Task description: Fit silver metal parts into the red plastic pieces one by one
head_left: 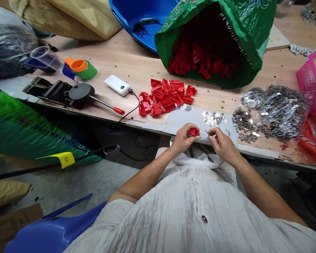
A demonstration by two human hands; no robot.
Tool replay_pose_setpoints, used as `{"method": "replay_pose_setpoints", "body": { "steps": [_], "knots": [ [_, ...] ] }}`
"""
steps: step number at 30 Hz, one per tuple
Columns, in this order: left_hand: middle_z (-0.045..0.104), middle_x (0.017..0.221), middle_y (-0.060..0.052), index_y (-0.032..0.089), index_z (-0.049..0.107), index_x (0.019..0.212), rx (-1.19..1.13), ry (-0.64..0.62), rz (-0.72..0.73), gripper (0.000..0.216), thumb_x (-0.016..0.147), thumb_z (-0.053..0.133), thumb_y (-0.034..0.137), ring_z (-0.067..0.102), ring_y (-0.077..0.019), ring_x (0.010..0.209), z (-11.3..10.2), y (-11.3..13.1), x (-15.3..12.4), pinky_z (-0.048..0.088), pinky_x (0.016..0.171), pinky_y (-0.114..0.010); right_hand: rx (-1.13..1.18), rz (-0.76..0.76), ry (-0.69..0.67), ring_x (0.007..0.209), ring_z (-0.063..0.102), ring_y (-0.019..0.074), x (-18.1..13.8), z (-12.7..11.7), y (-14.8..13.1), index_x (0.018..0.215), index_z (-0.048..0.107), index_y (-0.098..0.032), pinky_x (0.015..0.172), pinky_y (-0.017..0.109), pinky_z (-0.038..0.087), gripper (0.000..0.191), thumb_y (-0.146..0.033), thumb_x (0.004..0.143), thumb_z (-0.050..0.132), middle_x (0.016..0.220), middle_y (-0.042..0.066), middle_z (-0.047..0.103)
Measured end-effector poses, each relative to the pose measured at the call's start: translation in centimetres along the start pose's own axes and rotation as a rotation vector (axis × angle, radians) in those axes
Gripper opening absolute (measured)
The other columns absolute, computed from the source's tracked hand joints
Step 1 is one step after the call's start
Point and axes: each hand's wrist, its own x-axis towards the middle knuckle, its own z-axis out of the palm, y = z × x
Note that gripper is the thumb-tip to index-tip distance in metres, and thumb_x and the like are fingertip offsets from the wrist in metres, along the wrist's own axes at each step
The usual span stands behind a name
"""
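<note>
In my left hand (183,137) I hold a small red plastic housing (193,132) at the table's front edge, thumb below and fingers over it. My right hand (221,142), a short gap to the right, pinches a small thin metal piece (207,133) pointing toward the housing. Just beyond both hands, a patch of small shiny metal plates (214,118) lies on a grey sheet (177,121). Behind my left hand is a heap of similar red housings (165,96). Right of the sheet lie darker small metal parts (243,119).
A green sack (255,75) full of red housings lies open at the back. Bagged metal parts (281,112) and a pink basket (309,79) stand right. A hand press (80,93) with a red-tipped lever, a white power bank (117,85) and a blue basin (121,21) are left.
</note>
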Motion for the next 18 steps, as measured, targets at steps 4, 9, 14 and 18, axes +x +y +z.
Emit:
{"method": "replay_pose_setpoints", "body": {
  "steps": [4,9,14,18],
  "knots": [
    [0.067,0.093,-0.002,0.019,0.062,0.09,-0.436,0.03,-0.188,0.03,0.076,0.08,0.039,0.067,-0.0152,0.089,1.2,1.1,-1.0,0.047,0.088,-0.028,0.077,0.027,-0.145,0.067,0.063,0.0191,-0.8,-1.1,-0.9,0.147,0.039,-0.028,0.069,0.031,0.046,0.047,-0.039,0.102,0.039,0.072,-0.002,0.066],
    [0.065,0.077,0.001,0.016,0.056,0.075,-0.889,0.035,-0.445,0.032,0.076,0.081,0.036,0.064,-0.0101,0.075,2.3,1.8,-2.0,0.051,0.082,-0.026,0.061,-0.018,-0.135,0.076,0.068,0.022,-0.9,-1.0,-2.1,0.141,0.052,-0.032,0.072,0.033,0.048,0.044,-0.046,0.1,0.043,0.081,0.001,0.072],
    [0.069,0.084,-0.004,0.014,0.065,0.081,-1.026,0.055,-0.54,0.018,0.085,0.073,0.03,0.067,-0.014,0.082,2.6,2.3,-2.4,0.053,0.096,-0.034,0.066,-0.075,-0.06,0.098,0.07,0.0246,-0.7,-0.4,-2.2,0.133,0.06,-0.033,0.085,0.038,0.052,0.039,-0.046,0.1,0.044,0.117,0.003,0.073],
    [0.069,0.084,-0.004,0.014,0.065,0.078,-1.08,0.089,-0.562,0.017,0.086,0.071,0.027,0.068,-0.0148,0.083,3.0,2.7,-2.5,0.05,0.104,-0.04,0.069,-0.089,0.047,0.101,0.071,0.0244,-0.6,0.1,-1.8,0.121,0.068,-0.029,0.088,0.038,0.053,0.038,-0.045,0.101,0.041,0.116,0.005,0.075]
  ]
}}
